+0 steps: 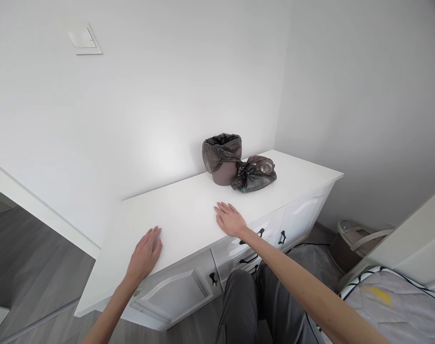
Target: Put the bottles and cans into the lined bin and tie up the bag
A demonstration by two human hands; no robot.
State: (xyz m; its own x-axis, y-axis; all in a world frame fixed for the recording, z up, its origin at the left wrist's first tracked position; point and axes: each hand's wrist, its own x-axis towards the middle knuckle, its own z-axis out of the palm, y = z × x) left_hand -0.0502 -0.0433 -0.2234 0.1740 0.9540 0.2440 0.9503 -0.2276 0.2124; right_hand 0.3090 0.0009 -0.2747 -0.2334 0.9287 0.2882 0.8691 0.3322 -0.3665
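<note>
My left hand (145, 253) lies flat on the left part of a white cabinet top (181, 215), fingers stretched out and holding nothing. Palm down near the front edge, my right hand (230, 219) also rests on the cabinet top with its fingers extended. Beyond it, close to the wall, stands a small brownish bin (225, 174) lined with a black plastic bag (222, 148), its mouth open. A second black bag (255, 174), gathered and filled, sits against the bin's right side. Its contents show only dimly through the thin plastic.
The cabinet front has doors (177, 294) and drawers with black handles (249, 259). A light switch (84, 39) is on the wall. To the lower right are a beige-brown appliance with a handle (356, 239) and a mattress (396, 301) with a yellow stain.
</note>
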